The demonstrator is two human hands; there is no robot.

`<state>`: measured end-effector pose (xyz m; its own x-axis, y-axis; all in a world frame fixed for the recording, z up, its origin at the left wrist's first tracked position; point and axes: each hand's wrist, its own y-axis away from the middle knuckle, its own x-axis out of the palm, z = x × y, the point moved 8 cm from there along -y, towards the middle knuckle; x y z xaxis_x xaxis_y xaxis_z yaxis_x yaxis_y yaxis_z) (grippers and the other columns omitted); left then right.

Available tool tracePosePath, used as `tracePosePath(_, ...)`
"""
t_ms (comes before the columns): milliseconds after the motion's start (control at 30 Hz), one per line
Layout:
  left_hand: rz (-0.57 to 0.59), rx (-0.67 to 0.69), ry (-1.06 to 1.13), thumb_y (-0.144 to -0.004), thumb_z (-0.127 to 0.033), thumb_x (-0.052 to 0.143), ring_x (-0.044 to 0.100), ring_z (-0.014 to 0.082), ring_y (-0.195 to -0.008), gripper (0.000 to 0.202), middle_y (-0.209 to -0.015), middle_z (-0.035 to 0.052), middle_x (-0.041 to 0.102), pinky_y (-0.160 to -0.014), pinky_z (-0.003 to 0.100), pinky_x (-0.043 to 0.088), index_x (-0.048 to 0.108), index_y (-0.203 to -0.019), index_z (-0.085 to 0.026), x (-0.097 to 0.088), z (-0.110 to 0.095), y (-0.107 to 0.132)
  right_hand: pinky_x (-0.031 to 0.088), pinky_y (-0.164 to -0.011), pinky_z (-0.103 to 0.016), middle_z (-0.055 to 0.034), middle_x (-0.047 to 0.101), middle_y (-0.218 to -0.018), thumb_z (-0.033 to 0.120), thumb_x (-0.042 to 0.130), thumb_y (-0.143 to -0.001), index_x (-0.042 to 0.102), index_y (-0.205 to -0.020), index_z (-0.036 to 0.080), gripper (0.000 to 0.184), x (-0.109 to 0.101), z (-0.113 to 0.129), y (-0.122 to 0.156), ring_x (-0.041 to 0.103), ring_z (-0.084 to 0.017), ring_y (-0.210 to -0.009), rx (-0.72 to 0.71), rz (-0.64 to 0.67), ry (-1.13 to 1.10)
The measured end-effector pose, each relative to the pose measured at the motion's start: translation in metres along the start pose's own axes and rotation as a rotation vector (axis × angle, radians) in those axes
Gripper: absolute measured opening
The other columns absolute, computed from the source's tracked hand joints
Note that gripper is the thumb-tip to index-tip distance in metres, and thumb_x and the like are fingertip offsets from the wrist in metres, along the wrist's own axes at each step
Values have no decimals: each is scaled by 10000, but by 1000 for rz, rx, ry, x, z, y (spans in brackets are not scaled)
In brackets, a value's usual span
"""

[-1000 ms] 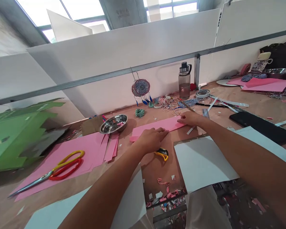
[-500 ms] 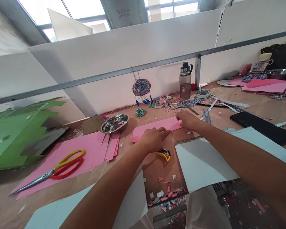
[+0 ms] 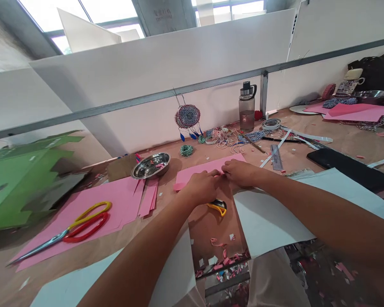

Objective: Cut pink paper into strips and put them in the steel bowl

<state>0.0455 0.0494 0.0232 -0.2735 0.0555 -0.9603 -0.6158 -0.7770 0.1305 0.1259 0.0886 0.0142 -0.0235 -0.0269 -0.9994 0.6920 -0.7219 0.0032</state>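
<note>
A strip of pink paper lies on the brown-covered table in front of me, its near edge turned up in a fold. My left hand bends its fingers down on that near edge. Close beside it, almost touching, my right hand has thumb and fingers pinched at the same fold. The fingertips partly hide the paper between them. Under my left hand lies a yellow and black utility knife, its front end covered by the hand.
Scissors rest on pink sheets at left, near pink strips and a steel bowl. Behind stand a water bottle and cord pieces. A ruler, black phone-like slab and white board lie right.
My right hand has slid left along the paper's edge, from its right end to beside my left hand. The left hand stays in nearly the same place. The view has shifted slightly.
</note>
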Motion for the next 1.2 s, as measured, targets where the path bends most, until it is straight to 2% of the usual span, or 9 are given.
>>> tracePosePath(133,-9,21,-15,-852,-225,435,627,269,-994,535,-1455,15,493,-760,384,498,517,-1374,-305,0,-1,0,416,-714,-287,-164,694,-1075,225,375,-963,672,-1094,118,342,1,-10,2,636,-240,-964,144,84,-42)
tracePosePath(333,-2,18,24,-852,-218,460,601,271,-1081,650,-1473,21,472,-794,363,485,370,-1478,-369,3,1,0,449,-736,-320,-188,705,-1120,248,489,-874,709,-1091,126,332,-2,-32,13,653,-284,-1000,326,138,-64)
tracePosePath(567,-2,14,39,-868,-228,456,580,262,-1138,623,-1491,11,452,-810,353,484,379,-1470,-367,1,0,2,475,-755,-332,-188,740,-911,256,621,-800,764,-899,138,211,-5,-69,25,686,-292,-892,512,192,-46)
tracePosePath(667,1,7,52,-878,-239,436,572,258,-1158,605,-1485,0,463,-805,357,487,384,-1467,-368,0,0,2,472,-757,-328,-173,742,-909,231,608,-802,758,-922,140,212,-17,-82,34,676,-295,-934,596,164,-17)
tracePosePath(767,-2,-4,70,-862,-243,450,576,259,-1153,617,-1475,-8,476,-793,359,490,391,-1463,-371,-1,0,2,449,-739,-318,-197,720,-1031,232,463,-898,728,-1011,110,312,-35,-83,39,656,-290,-986,673,56,15)
tracePosePath(833,-3,-10,73,-849,-240,464,586,265,-1128,629,-1467,-9,485,-787,363,489,395,-1459,-376,-2,0,3,425,-746,-298,-187,702,-1100,264,369,-956,706,-1041,114,379,-43,-68,33,638,-262,-1007,623,-41,12)
tracePosePath(900,3,-14,69,-848,-227,461,593,267,-1102,622,-1455,-10,496,-786,368,488,410,-1448,-382,-2,0,4,401,-743,-263,-149,711,-1074,318,360,-982,698,-1011,135,385,-42,-43,21,630,-216,-972,461,-114,-56)
tracePosePath(1000,21,-22,52,-842,-207,454,592,275,-1077,597,-1443,-10,506,-773,373,490,459,-1415,-374,-2,0,4,386,-697,-232,-113,726,-1008,317,396,-988,696,-973,146,345,-20,-15,6,633,-172,-886,279,-24,-200)
tracePosePath(1200,5,-29,60,-862,-220,441,573,288,-1105,612,-1485,-3,466,-789,384,492,411,-1458,-354,0,1,6,415,-790,-278,-176,711,-1066,288,412,-974,711,-1029,106,354,-6,-40,8,645,-229,-971,391,22,-145)
